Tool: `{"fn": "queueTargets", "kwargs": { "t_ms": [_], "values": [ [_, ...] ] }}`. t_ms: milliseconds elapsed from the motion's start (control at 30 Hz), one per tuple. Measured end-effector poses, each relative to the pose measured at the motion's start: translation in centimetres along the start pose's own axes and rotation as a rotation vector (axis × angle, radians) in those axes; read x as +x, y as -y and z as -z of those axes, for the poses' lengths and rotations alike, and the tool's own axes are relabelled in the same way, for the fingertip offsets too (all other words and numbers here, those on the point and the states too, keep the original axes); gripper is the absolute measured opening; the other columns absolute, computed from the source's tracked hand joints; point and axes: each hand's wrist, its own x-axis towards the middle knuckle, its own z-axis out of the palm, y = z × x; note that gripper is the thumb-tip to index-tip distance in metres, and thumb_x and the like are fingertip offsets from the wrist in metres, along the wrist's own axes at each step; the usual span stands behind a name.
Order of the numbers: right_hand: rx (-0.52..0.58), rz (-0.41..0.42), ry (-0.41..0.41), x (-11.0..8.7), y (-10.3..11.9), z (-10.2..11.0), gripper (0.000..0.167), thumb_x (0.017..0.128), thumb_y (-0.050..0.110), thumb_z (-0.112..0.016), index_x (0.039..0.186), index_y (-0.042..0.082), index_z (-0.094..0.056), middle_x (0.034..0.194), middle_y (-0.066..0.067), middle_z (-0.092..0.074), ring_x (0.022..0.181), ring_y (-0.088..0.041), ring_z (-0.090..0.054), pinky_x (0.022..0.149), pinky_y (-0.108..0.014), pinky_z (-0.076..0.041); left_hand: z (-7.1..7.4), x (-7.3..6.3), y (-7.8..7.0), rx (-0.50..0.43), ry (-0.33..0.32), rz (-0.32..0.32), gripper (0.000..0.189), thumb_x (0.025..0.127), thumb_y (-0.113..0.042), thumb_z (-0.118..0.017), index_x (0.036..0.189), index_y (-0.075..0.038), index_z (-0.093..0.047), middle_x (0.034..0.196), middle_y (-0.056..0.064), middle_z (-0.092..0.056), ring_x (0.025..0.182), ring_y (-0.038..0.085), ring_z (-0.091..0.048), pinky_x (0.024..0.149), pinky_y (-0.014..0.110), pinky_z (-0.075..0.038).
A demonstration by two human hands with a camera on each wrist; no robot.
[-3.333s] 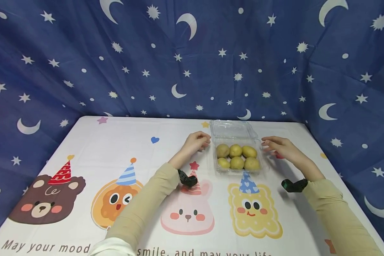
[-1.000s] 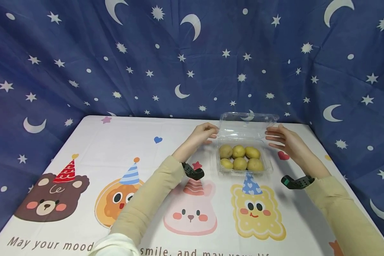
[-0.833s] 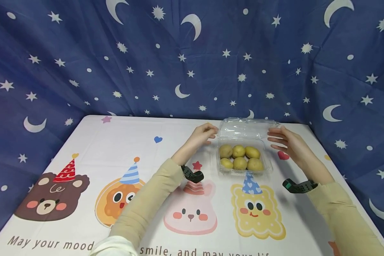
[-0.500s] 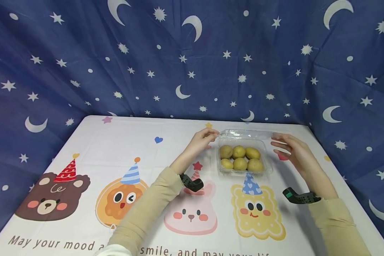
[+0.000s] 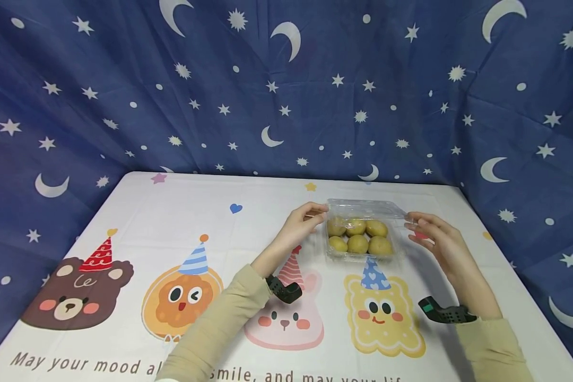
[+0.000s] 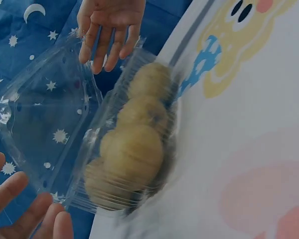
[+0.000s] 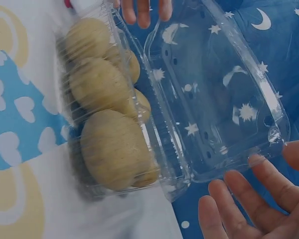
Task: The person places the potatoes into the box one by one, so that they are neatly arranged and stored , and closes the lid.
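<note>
A clear plastic clamshell box (image 5: 396, 246) stands near the back right of the table with several yellow-brown potatoes (image 5: 358, 244) inside. Its hinged lid (image 5: 363, 208) is partly lowered, tilted over the back row of potatoes. At the lid's left corner are the fingertips of my left hand (image 5: 302, 220), whose fingers look extended in the left wrist view. My right hand (image 5: 439, 239) pinches the lid's right corner between thumb and forefinger, while the other fingers (image 7: 239, 199) spread along the edge in the right wrist view.
A white tablecloth (image 5: 186, 201) printed with cartoon faces covers the table. Behind it hangs a dark blue curtain (image 5: 172, 175) with moons and stars. Black wrist devices (image 5: 284, 289) sit at both sleeves.
The lid, lying back behind the box at first, was raised upright and has since swung forward over the potatoes. Both hands have come down towards me with it. The box's base stays put.
</note>
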Motion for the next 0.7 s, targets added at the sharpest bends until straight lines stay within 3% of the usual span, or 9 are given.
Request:
{"fn": "queueTargets", "kwargs": {
  "t_ms": [200,433,700],
  "values": [
    [0.010,0.038,0.019,-0.6,-0.8,0.0,0.024,0.099,0.008,-0.049,0.120,0.008,-0.060,0.112,0.009,-0.067,0.101,-0.002,-0.066,0.085,-0.018,-0.053,-0.6,-0.7,0.4,0.081,-0.064,-0.057,0.027,0.094,-0.020,-0.059,0.119,-0.012,-0.064,0.120,0.009,-0.065,0.109,0.026,-0.060,0.088,0.035,-0.051],
    [-0.036,0.071,-0.013,-1.1,-2.1,-0.2,0.024,0.097,0.007,-0.052,0.121,0.005,-0.059,0.110,0.010,-0.068,0.100,-0.001,-0.066,0.085,-0.016,-0.053,-1.1,-1.3,0.8,0.039,-0.090,-0.038,0.028,0.090,-0.023,-0.063,0.115,-0.011,-0.066,0.117,0.009,-0.066,0.106,0.025,-0.061,0.079,0.028,-0.051],
    [-0.272,0.085,-0.098,-1.6,-3.0,-0.2,0.030,0.095,0.011,-0.058,0.124,0.003,-0.057,0.108,0.017,-0.064,0.098,0.007,-0.059,0.080,-0.008,-0.048,-1.6,-1.7,1.3,-0.061,-0.084,0.040,0.035,0.086,-0.020,-0.069,0.119,-0.011,-0.063,0.122,0.012,-0.061,0.105,0.025,-0.060,0.071,0.026,-0.050]
  ]
}}
